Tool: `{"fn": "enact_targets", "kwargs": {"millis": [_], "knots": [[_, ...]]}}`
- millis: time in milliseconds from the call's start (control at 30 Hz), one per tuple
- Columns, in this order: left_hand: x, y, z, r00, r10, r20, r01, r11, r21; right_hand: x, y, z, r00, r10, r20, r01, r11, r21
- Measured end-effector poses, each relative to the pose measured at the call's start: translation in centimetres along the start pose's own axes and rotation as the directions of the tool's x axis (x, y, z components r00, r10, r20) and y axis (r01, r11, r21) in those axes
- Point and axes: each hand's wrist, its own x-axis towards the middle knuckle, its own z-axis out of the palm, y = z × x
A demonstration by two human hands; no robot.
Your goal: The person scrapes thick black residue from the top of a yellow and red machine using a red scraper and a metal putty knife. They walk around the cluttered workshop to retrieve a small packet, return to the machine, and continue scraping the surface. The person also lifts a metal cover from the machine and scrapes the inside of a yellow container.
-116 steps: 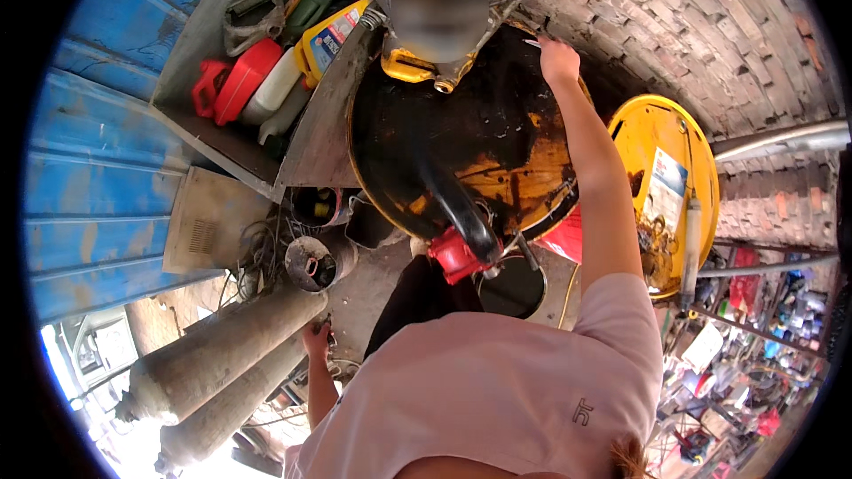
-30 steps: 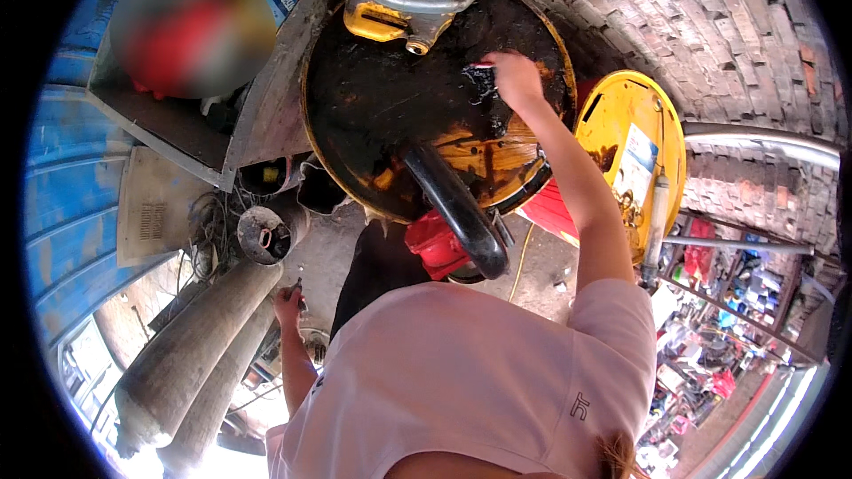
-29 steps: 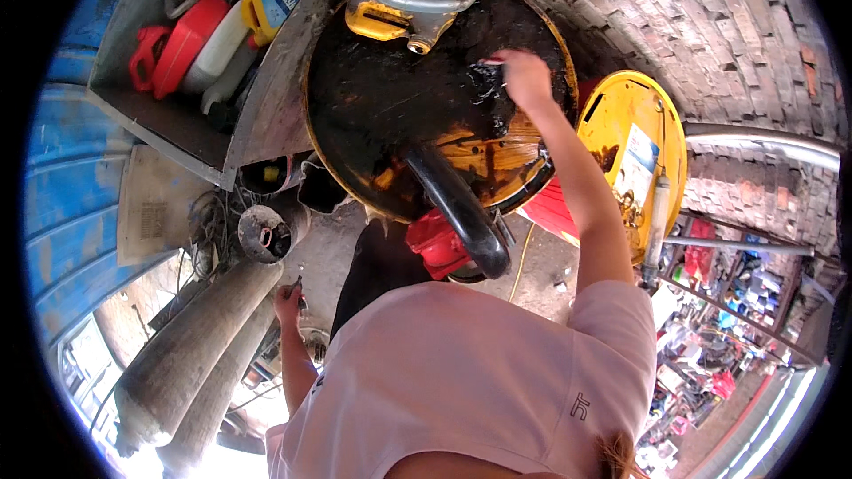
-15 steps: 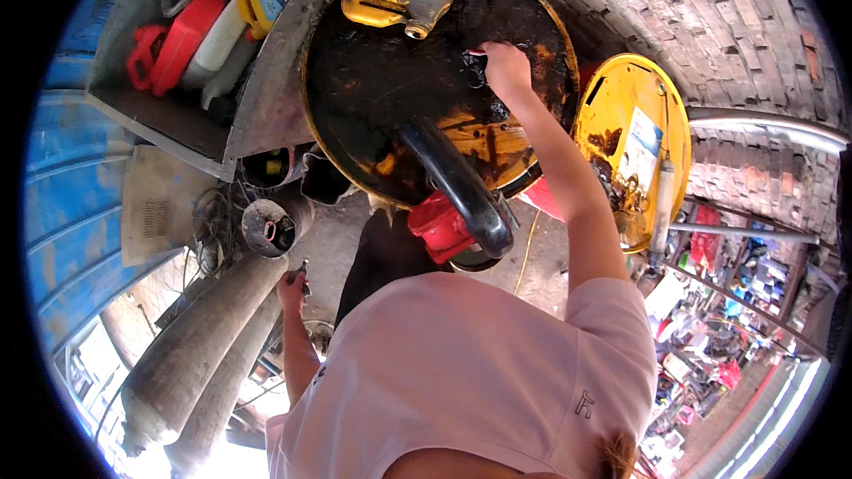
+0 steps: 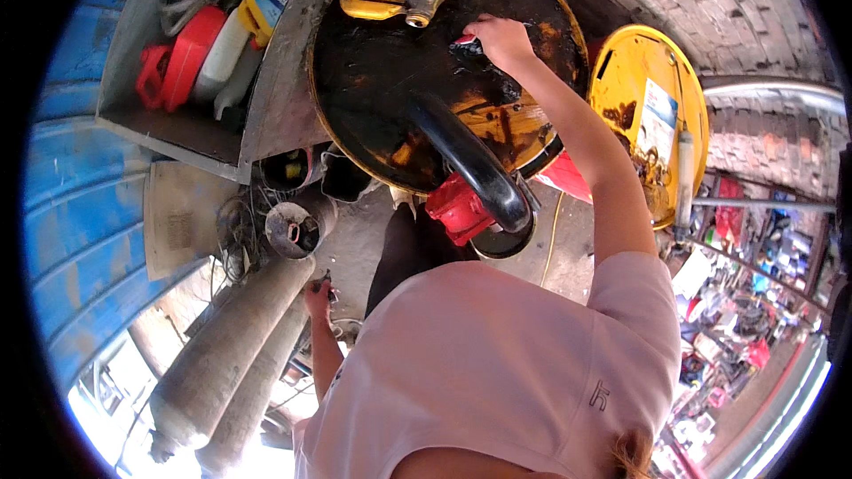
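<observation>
My right hand [image 5: 501, 43] reaches over the round, oil-blackened drum top [image 5: 382, 80]. Its fingers are closed on a dark, oily wad with a red edge [image 5: 465, 43], pressed against or held just above that surface; its kind is unclear. Low at the left, beside a grey cylinder, hangs my left hand [image 5: 317, 295]. Closed round a small dark metal object [image 5: 328, 284], it hides most of that shape. A black curved tube [image 5: 466, 160] rises over the drum's near edge, by a red container [image 5: 455, 208]. At the far edge stands a grey-and-yellow container [image 5: 382, 2] with a spout.
A metal bin [image 5: 169, 146] at left holds a red jug [image 5: 191, 58] and other bottles. Long grey gas cylinders [image 5: 217, 346] lean below it. At right a yellow lid [image 5: 621, 71] stands near the brick wall [image 5: 737, 18]. Clutter lies beyond the rails.
My right hand has shifted slightly left and away across the drum top, and more of the dark wad shows. The whole view has shifted a little. My left hand keeps its hold.
</observation>
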Motion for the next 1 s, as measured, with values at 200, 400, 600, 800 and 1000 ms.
{"fn": "enact_targets", "kwargs": {"millis": [200, 400, 600, 800, 1000], "knots": [[-0.3, 1.8, -0.2, 0.995, -0.073, 0.062, 0.068, 0.995, 0.072, 1.0, 1.8, -0.6, 0.997, 0.062, -0.039, -0.065, 0.996, -0.068], [0.6, 3.2, -1.1, 0.996, 0.011, 0.085, -0.015, 0.999, 0.047, 0.6, -0.1, -0.2, 0.99, -0.115, 0.083, 0.12, 0.99, -0.067], [1.1, 3.0, -2.1, 0.995, 0.011, 0.104, -0.021, 0.995, 0.097, -2.6, 1.8, -1.8, 0.977, -0.076, -0.201, 0.082, 0.996, 0.019], [0.3, 2.5, -1.5, 0.994, -0.031, 0.101, 0.022, 0.996, 0.085, -7.2, 2.0, -3.4, 0.956, 0.114, -0.269, -0.075, 0.986, 0.152], [0.0, 3.0, -1.9, 0.99, -0.065, 0.125, 0.059, 0.997, 0.05, -11.5, -0.5, -3.9, 0.946, 0.048, -0.319, 0.03, 0.971, 0.237]]}}
